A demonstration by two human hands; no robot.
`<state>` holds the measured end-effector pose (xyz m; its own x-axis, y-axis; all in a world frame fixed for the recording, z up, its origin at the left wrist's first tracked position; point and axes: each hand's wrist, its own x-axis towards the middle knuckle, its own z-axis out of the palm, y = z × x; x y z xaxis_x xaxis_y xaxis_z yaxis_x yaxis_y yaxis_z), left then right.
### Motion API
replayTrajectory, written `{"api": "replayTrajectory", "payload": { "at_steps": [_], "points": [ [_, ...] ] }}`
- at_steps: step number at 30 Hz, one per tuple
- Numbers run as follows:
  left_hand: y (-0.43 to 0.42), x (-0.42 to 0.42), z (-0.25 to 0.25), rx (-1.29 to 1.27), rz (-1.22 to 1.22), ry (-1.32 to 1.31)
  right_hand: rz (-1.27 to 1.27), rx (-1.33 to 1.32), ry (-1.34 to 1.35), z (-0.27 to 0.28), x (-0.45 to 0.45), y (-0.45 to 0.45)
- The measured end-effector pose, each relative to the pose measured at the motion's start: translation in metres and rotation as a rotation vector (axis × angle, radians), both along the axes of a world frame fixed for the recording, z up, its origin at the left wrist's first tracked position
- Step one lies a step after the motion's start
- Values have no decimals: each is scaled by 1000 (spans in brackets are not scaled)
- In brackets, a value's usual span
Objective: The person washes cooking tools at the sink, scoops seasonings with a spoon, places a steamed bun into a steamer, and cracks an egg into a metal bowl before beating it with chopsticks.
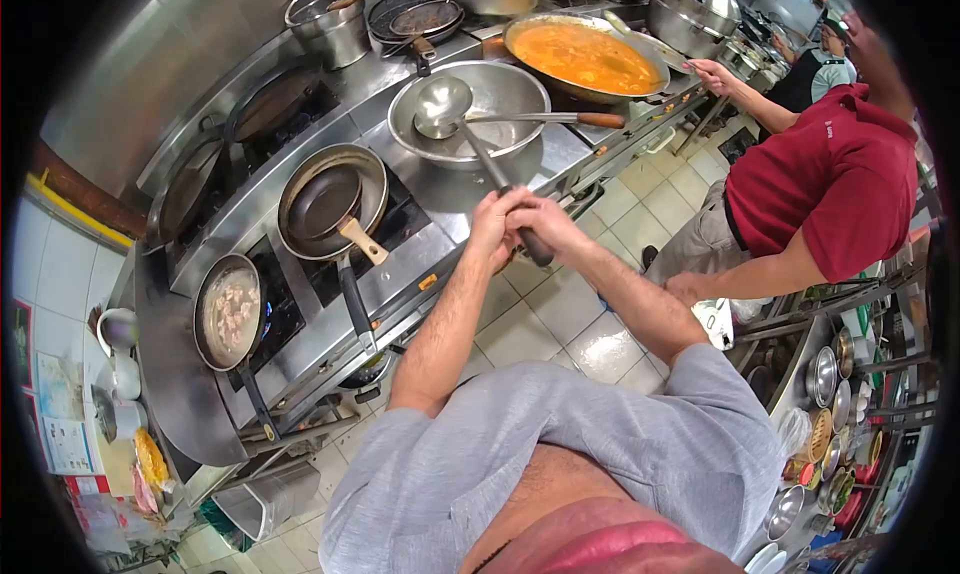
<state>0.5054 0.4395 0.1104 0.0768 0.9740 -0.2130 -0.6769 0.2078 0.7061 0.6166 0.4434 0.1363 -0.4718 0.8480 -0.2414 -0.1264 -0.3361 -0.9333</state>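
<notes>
Two hands (490, 227) gripping ladle (487, 160), steel bowl (507, 92) below

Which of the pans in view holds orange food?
The wide pan behind and right of the steel bowl under the ladle: only its contents are orange. The front-left frying pan holds pale pieces; the middle frying pan holds a smaller pan.

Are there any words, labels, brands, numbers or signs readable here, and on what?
None can be read.
White mark on the dark red shirt: too small.
Print on the white rectangular paper sheet: too blurred.
Orange rectangular sticker on the silvery steel stove: too small.
</notes>
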Motion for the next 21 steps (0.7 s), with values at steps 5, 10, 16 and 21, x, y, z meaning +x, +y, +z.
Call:
{"api": "replayTrajectory", "payload": {
  "at_steps": [5, 10, 16, 21],
  "points": [
    [-16, -11, 24, -34, 119, 138, 52, 529, -546, 44, 69, 34],
    [-60, -31, 49, -28, 43, 221, -747, 1277, -1413, 89, 160, 160],
    [-117, -55, 74, 11, 56, 169, -641, 1675, -1773, 116, 168, 253],
    [-152, -65, 65, -5, 127, 249, -485, 1782, -1833, 97, 184, 319]
  ]
}}
